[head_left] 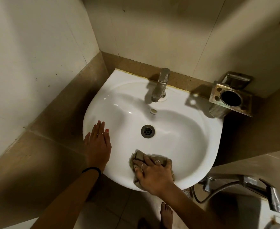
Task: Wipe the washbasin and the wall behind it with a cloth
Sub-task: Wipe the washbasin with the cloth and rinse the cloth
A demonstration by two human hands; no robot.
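Note:
A white washbasin [182, 129] fills the middle of the head view, with a round metal drain [147, 131] and a steel tap [160, 85] at its back. My right hand [154, 176] presses a crumpled beige cloth [140, 155] flat against the basin's front rim, fingers spread over it. My left hand [98, 146] rests open and flat on the basin's left rim, holding nothing. The tiled wall [152, 33] rises behind the basin, pale above a brown tile band.
A tarnished metal toothbrush holder [231, 98] is fixed to the wall right of the basin. A hand-spray hose and a metal lever tap [258, 187] sit low at the right. My bare foot [166, 214] stands on the floor tiles below. A side wall [28, 63] closes in the left.

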